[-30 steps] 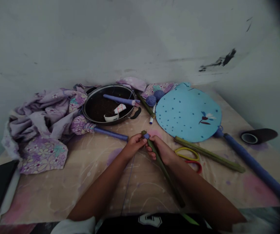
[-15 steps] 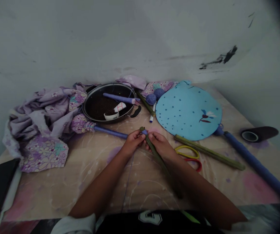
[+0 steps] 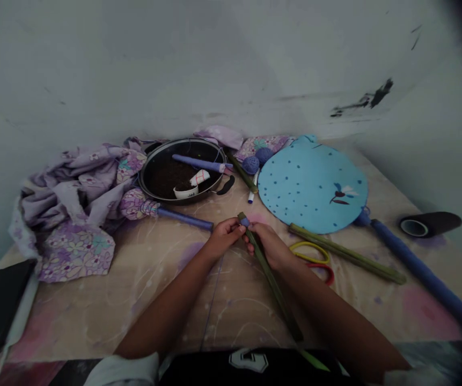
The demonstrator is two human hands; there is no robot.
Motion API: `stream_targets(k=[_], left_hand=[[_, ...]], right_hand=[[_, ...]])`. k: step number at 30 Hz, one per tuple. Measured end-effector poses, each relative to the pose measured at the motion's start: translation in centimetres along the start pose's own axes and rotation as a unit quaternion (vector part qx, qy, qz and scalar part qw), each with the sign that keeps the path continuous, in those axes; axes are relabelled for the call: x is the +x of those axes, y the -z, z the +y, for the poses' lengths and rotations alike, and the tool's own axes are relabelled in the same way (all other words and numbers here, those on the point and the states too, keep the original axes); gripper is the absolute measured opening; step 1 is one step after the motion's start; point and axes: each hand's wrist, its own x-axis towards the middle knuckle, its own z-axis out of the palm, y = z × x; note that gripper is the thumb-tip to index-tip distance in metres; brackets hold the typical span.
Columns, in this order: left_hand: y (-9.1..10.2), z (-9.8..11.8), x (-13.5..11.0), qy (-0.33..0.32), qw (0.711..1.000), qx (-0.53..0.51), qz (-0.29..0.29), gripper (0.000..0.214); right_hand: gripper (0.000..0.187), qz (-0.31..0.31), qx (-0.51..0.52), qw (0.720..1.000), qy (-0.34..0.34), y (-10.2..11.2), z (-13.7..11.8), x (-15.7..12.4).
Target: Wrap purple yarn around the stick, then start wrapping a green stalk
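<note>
A table under a pale cover (image 3: pixel 94 321) with pink blotches stands against a scuffed white wall (image 3: pixel 174 69). A heap of lilac floral fabric (image 3: pixel 73 214) lies on the left. At the far centre sits a black round pan (image 3: pixel 144 179) of dark soil (image 3: pixel 164 179), with a white cup (image 3: pixel 185 192) and a blue-wrapped stick (image 3: pixel 198 163) in it. To the right lies a large blue dotted foam disc (image 3: pixel 307 198), with a long blue-wrapped rod (image 3: pixel 424 273) at its near right edge and a dark tape roll (image 3: pixel 432 224) beyond. A green bamboo stick (image 3: pixel 347 254) lies just near the disc, beside yellow and red loops (image 3: pixel 311 260).

Near the table's centre, the left hand (image 3: pixel 225 238) and right hand (image 3: pixel 266 245) close narrowly around a second green bamboo stick (image 3: pixel 273 284). Their fingers meet at a small blue wrapping (image 3: pixel 245 221) by its far end, and the stick slants toward the person.
</note>
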Motion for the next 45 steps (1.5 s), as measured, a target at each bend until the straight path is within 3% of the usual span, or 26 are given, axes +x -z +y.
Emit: stream_targets(k=[7, 14, 20, 26, 33, 38, 45], left_hand=[[0.1, 0.1, 0.1, -0.009, 1.0, 0.008, 0.028, 0.036], [0.3, -0.3, 0.4, -0.006, 0.996, 0.008, 0.086, 0.039], [0.5, -0.1, 0.1, 0.007, 0.997, 0.009, 0.079, 0.049], [0.6, -0.3, 0.2, 0.009, 0.997, 0.021, 0.075, 0.042], [0.5, -0.4, 0.3, 0.005, 0.997, 0.054, 0.055, 0.037], [0.0, -0.1, 0.1, -0.001, 0.997, 0.064, 0.031, 0.039], [-0.1, 0.1, 0.2, -0.015, 0.995, 0.059, 0.077, 0.034]], right_hand=[[0.021, 0.007, -0.016, 1.0, 0.025, -0.5, -0.6, -0.5], [0.034, 0.03, -0.025, 0.996, 0.076, -0.2, -0.6, -0.2], [0.034, 0.005, 0.005, 0.998, 0.058, -0.1, -0.1, 0.1], [0.03, 0.022, 0.013, 0.998, 0.057, -0.4, 0.2, 0.0], [0.016, 0.039, -0.053, 0.997, 0.046, -0.4, -0.5, -0.4], [0.018, 0.063, -0.103, 0.991, 0.054, -0.4, -0.3, -0.3], [0.024, 0.023, -0.094, 0.994, 0.059, -0.5, -0.7, -0.5]])
